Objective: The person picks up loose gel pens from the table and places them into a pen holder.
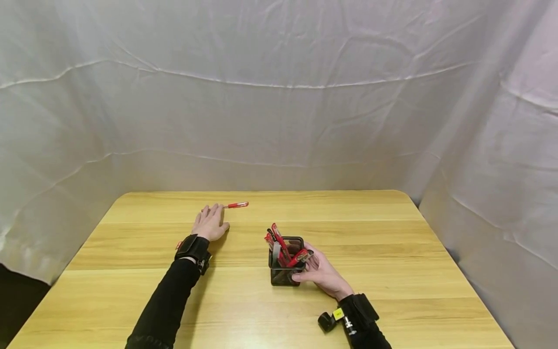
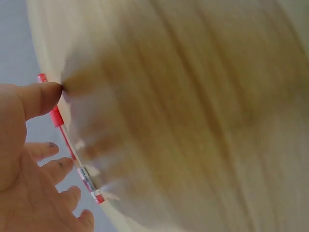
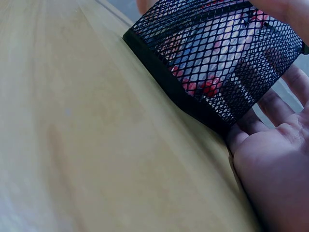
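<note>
A red pen [image 1: 238, 205] lies near the far edge of the table, left of the middle. Over its left part reaches my left hand [image 1: 210, 223], fingers extended; in the left wrist view the pen [image 2: 57, 117] runs beyond the spread fingers, and whether they touch it is unclear. My right hand [image 1: 321, 273] holds a black mesh pen holder [image 1: 284, 277] by its right side, thumb at the front and fingers behind. Several red pens and a dark one stick up out of the holder. Through its mesh [image 3: 207, 58] the red pen ends show in the right wrist view.
The wooden table [image 1: 383, 232] has light yellow planks and rounded far corners. A pale cloth curtain [image 1: 279, 121] hangs behind it and along both sides. Black wrist straps with small devices [image 1: 327, 321] sit on both forearms.
</note>
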Demonstrator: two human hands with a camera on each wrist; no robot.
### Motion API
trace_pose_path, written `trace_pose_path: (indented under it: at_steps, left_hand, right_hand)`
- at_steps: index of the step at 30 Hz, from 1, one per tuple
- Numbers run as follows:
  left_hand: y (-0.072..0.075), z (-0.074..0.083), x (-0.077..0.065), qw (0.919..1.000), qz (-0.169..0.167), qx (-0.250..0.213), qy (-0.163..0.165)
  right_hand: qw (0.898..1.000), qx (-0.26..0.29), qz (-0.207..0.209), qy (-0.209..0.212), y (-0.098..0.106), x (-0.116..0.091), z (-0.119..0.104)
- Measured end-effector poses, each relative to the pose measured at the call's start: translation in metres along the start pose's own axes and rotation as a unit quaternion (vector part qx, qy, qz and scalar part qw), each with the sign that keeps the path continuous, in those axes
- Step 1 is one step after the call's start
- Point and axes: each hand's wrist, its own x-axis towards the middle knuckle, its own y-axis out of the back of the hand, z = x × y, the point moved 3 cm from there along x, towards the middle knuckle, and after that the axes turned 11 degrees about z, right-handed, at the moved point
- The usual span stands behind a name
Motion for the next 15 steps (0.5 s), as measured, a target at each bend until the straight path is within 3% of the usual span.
trace_pose_path:
  at_steps: [8, 12, 15]
  left_hand:
    - [0.0, 0.003, -0.002, 0.9993, 0.017, 0.028, 0.019]
    - [-0.002, 0.005, -0.006, 0.996, 0.06, 0.056, 0.034]
    - [-0.002, 0.008, -0.01, 0.9897, 0.103, 0.097, 0.025]
  right_hand:
    - [1.0, 0.0, 0.002, -0.001, 0.0, 0.002, 0.0]
    - [1.0, -0.001, 0.005, -0.007, 0.0, 0.001, -0.001]
    - [1.0, 0.0, 0.004, -0.011, -0.001, 0.0, -0.001]
